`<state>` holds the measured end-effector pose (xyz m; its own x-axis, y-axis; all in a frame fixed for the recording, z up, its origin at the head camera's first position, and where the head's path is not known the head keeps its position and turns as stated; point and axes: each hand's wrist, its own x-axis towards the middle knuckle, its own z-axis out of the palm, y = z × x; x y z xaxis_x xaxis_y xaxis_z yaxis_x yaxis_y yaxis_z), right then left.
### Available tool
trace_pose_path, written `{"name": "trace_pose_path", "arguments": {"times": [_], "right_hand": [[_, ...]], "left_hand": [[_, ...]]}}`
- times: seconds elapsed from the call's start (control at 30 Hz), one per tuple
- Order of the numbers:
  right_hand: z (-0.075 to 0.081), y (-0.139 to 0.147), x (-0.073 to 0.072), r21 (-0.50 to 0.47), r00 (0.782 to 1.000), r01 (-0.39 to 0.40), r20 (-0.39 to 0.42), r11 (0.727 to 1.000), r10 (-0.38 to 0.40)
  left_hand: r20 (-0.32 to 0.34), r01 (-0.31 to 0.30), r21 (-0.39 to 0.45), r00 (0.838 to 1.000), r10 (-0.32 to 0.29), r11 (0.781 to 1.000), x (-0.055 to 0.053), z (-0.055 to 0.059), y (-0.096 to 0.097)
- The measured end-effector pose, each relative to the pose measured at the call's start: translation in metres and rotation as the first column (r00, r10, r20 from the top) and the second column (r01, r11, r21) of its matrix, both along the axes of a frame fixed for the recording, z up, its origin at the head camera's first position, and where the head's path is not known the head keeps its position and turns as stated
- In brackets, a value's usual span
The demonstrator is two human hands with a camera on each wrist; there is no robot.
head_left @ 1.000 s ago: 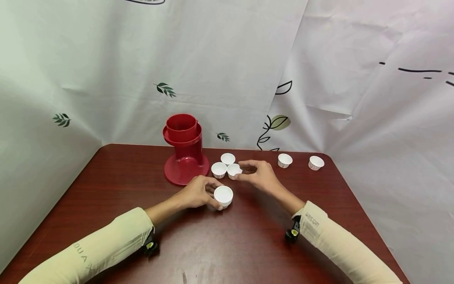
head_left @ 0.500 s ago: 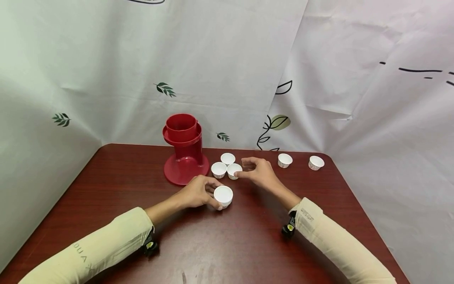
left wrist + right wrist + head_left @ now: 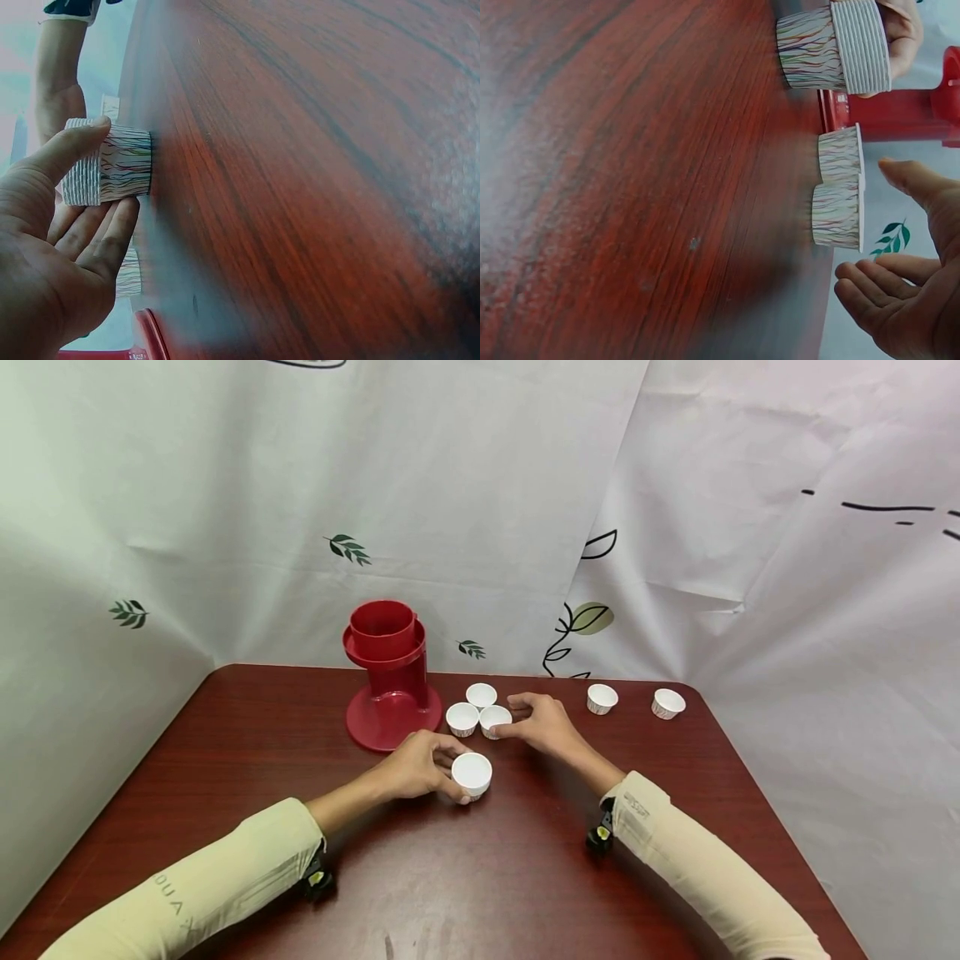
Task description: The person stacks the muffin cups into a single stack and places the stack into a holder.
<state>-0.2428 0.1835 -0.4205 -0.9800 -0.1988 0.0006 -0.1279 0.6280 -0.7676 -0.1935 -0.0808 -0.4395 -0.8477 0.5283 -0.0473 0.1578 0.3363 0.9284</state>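
My left hand (image 3: 416, 768) holds a nested stack of white paper baking cups (image 3: 472, 774) just above or on the table; the frames do not settle which. In the left wrist view its thumb lies over the stack (image 3: 124, 161) and the fingers curl below. Three cups stand touching in a cluster: a left cup (image 3: 462, 720), a back cup (image 3: 482, 695) and a right cup (image 3: 496, 720). My right hand (image 3: 547, 725) is beside the right cup, its thumb overlapping the rim in the head view. The right wrist view shows thumb and fingers spread, clear of the nearest cup (image 3: 837, 216).
A red plastic stand (image 3: 390, 710) with a round base and a cup-shaped top is behind my left hand. Two more paper cups, one (image 3: 602, 699) and another (image 3: 667, 703), stand at the table's back right. A white printed sheet (image 3: 480, 527) hangs behind the table (image 3: 525, 877).
My right hand's fingers have drawn back slightly from the right cup, and its forearm has shifted left. The left hand and stack have stayed put.
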Motion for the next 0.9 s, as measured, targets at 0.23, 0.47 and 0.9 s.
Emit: {"name": "trace_pose_path", "arguments": {"times": [0.23,0.47,0.9], "right_hand": [[-0.004,-0.003,-0.005,-0.002,1.0,-0.008,0.0,1.0,0.008],[-0.007,-0.005,-0.006,0.007,1.0,-0.001,-0.011,1.0,0.001],[-0.013,-0.008,-0.008,0.027,1.0,0.012,-0.027,1.0,-0.011]], "left_hand": [[0.001,0.0,0.003,1.0,0.0,1.0,0.001,0.0,0.0],[-0.006,0.0,0.001,1.0,0.0,1.0,0.0,0.0,0.001],[-0.009,-0.003,-0.004,1.0,0.003,1.0,0.001,0.0,0.0]]}}
